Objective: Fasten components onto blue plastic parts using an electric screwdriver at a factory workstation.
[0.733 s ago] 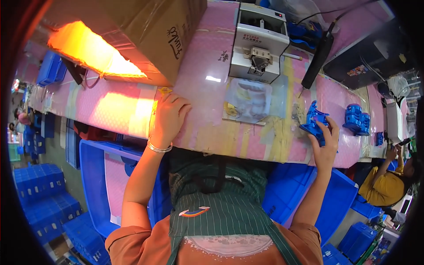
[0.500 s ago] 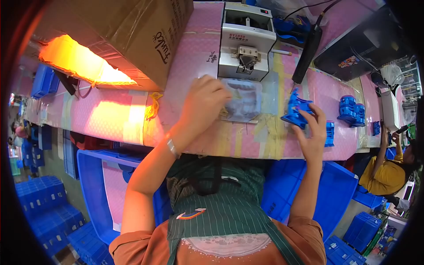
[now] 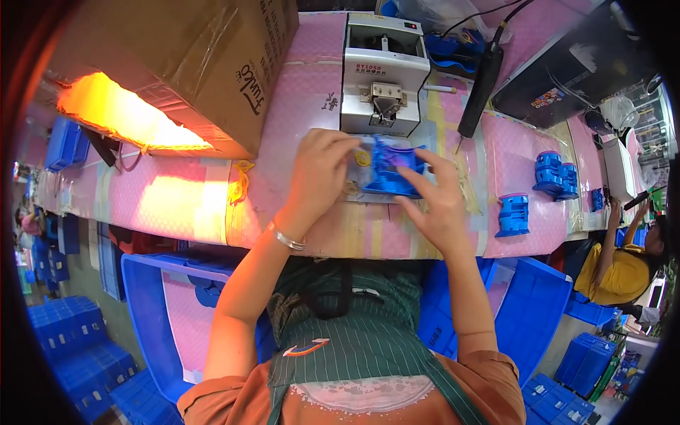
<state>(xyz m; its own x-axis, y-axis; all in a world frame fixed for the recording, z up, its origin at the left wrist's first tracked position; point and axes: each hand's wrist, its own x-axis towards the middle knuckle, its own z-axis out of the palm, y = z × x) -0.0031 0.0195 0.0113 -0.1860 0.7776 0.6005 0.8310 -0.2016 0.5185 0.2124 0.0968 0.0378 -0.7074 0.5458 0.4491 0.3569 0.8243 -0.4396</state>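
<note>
One half-curled right hand grips a blue part in front of the machine, apparently steadying it; left hand bunched, contents unclear.

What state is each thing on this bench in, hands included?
Right hand: fingers and thumb gripping a hollow blue plastic part.
Left hand: fingers curled; whether gripping, unclear.
Short blue cylindrical plastic part: standing, unheld.
Boxy grey-white metal machine: small red light lit.
Large brown cardboard box: side opening glowing orange.
Slim black corded tool: tip downward, unheld.
</note>
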